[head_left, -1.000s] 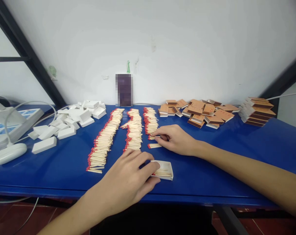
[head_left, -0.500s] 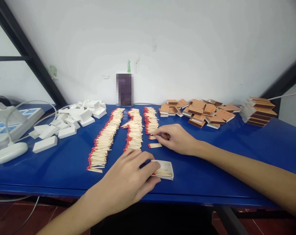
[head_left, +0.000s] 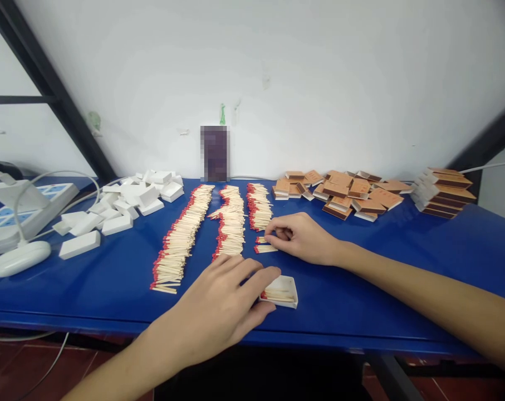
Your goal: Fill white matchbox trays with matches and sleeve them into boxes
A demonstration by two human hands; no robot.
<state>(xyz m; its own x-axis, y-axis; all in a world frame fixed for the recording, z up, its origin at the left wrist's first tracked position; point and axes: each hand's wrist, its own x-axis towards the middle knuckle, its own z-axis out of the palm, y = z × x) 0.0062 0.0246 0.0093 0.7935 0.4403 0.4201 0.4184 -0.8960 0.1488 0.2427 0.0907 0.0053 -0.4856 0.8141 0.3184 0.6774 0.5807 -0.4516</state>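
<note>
A white matchbox tray (head_left: 292, 283) lies on the blue table with several red-tipped matches (head_left: 280, 295) in it. My left hand (head_left: 222, 295) is closed on this tray, the index finger along its far rim and the thumb at the near side; the palm hides its left end. My right hand (head_left: 298, 236) pinches the pale ends of a small bunch of matches (head_left: 260, 240) on the table. Just in front of that bunch is another small group of matches (head_left: 265, 249). Three long rows of matches, a left row (head_left: 179, 239), a middle row (head_left: 231, 223) and a right row (head_left: 259, 206), stretch toward the wall.
White trays (head_left: 127, 206) are heaped at the back left, beside a power strip (head_left: 47, 206) and a white oval device (head_left: 22, 259) with cables. Brown matchbox sleeves (head_left: 344, 189) lie piled at the back right, near a stack of sleeves (head_left: 446, 192). A pixelated dark panel (head_left: 215, 153) stands against the wall.
My left index finger has lifted from inside the tray to its far rim. The pinched bunch has come slightly nearer the small group in front, with my right hand. The view has shifted slightly.
</note>
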